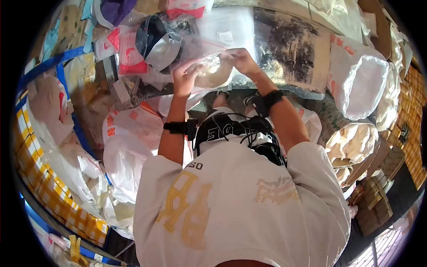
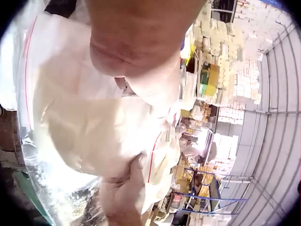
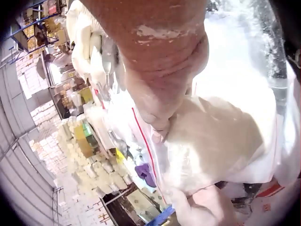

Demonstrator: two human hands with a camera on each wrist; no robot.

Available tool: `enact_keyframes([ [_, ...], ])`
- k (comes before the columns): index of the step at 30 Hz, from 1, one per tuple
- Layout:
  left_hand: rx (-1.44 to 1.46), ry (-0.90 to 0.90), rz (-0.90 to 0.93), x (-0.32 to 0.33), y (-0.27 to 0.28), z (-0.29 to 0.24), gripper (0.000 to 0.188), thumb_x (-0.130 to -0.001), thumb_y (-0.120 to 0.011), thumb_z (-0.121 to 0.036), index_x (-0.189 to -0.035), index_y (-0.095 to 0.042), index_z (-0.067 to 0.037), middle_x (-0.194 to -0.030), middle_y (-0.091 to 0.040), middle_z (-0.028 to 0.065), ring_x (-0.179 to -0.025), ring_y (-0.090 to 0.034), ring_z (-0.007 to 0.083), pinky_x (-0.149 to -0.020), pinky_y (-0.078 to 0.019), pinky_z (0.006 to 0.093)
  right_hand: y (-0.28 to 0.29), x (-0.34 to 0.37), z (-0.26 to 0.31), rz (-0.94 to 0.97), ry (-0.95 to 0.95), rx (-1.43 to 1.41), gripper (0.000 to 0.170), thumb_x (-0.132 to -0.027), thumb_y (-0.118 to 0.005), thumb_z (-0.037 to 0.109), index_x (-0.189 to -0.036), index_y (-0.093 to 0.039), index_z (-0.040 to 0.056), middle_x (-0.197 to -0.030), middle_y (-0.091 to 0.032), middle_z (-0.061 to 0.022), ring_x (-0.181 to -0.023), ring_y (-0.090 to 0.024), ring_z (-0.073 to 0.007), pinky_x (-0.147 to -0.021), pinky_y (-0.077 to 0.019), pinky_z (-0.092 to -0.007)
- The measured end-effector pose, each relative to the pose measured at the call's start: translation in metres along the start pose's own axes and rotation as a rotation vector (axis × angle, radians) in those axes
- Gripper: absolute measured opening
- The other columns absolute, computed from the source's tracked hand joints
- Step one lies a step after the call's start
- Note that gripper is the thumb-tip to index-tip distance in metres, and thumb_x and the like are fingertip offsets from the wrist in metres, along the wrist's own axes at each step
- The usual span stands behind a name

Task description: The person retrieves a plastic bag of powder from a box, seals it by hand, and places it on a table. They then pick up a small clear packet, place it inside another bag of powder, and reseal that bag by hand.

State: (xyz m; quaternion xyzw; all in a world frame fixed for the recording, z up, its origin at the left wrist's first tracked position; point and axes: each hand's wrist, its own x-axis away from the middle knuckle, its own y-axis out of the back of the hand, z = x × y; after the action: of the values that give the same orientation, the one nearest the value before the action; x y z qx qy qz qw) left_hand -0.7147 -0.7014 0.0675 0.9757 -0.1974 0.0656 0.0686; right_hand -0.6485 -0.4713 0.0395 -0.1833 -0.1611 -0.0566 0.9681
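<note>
Reading the head view as a clock face, a blue metal frame (image 1: 59, 59) stands at ten o'clock, and at nine sits a bulging white plastic sack with orange-red print (image 1: 133, 127), its contents hidden. The left arm, a black wrist strap (image 1: 175, 128) round it, reaches forward towards eleven, and the left hand (image 1: 185, 80) pinches the near-left edge of a clear plastic bag with a red line along its edge (image 1: 213, 73) between thumb and fingers. That bag is held at twelve o'clock, between both hands; inside it lies a flat, rounded, cream-coloured mass, its exact nature unclear. The right arm reaches forward and inward, and the right hand (image 1: 244, 62) pinches the bag's right side; in the left wrist view its thumb lies on the plastic beside the red line. At one to two, a dark table top (image 1: 291, 49) bears pale dust. Between two and three, a white sack with red print (image 1: 342, 73) gapes open, showing its white interior; at three, an open brown sack (image 1: 331, 126) holds crumpled cream pieces (image 1: 353, 141).
</note>
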Motion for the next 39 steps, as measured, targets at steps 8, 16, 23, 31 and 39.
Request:
enact_keyframes([
  [8,-0.150,-0.029,0.040,-0.008,-0.007,-0.012,0.020,-0.084,-0.076,-0.012,-0.096,-0.073,0.004,-0.087,-0.074,0.0098,-0.078,-0.066,0.0142,-0.076,-0.0497,0.0270,-0.008,0.000,0.074,0.137,0.205,0.778,0.013,-0.085,-0.070,0.010,-0.095,-0.076,0.0057,-0.092,-0.074,-0.0119,-0.083,-0.070,-0.0221,-0.079,-0.0541,-0.0310],
  [16,-0.001,-0.107,-0.082,-0.004,0.003,0.002,0.012,-0.085,-0.073,-0.005,-0.093,-0.073,0.004,-0.086,-0.072,0.0086,-0.078,-0.064,0.0129,-0.074,-0.0488,0.0259,-0.004,-0.005,0.077,0.140,0.182,0.790,0.013,-0.086,-0.069,0.013,-0.094,-0.077,0.0071,-0.091,-0.075,-0.0089,-0.084,-0.070,-0.0206,-0.079,-0.0539,-0.0311],
  [23,0.243,0.036,-0.256,0.004,0.002,0.025,0.012,-0.090,-0.070,-0.007,-0.095,-0.072,0.004,-0.091,-0.070,0.0059,-0.084,-0.060,0.0111,-0.082,-0.0459,0.0253,0.000,-0.007,0.084,0.162,0.201,0.888,0.012,-0.084,-0.070,0.015,-0.092,-0.077,0.0082,-0.088,-0.074,-0.0088,-0.078,-0.069,-0.0222,-0.077,-0.0543,-0.0323],
  [31,0.075,-0.123,-0.121,0.007,-0.008,0.008,0.015,-0.086,-0.072,-0.006,-0.096,-0.072,0.005,-0.091,-0.070,0.0098,-0.083,-0.062,0.0130,-0.073,-0.0467,0.0243,-0.051,-0.020,0.065,0.242,0.434,1.077,0.014,-0.082,-0.066,0.018,-0.093,-0.070,0.0106,-0.089,-0.070,-0.0112,-0.084,-0.066,-0.0344,-0.075,-0.0531,-0.0429],
  [39,-0.010,-0.023,-0.215,0.011,0.002,-0.009,0.018,-0.094,-0.065,-0.013,-0.092,-0.072,0.004,-0.079,-0.063,0.0017,-0.075,-0.048,0.0091,-0.073,-0.0386,0.0251,-0.037,-0.027,0.073,0.360,0.420,0.959,0.014,-0.084,-0.067,0.016,-0.083,-0.065,0.0018,-0.078,-0.065,-0.0153,-0.071,-0.062,-0.0353,-0.064,-0.0485,-0.0416],
])
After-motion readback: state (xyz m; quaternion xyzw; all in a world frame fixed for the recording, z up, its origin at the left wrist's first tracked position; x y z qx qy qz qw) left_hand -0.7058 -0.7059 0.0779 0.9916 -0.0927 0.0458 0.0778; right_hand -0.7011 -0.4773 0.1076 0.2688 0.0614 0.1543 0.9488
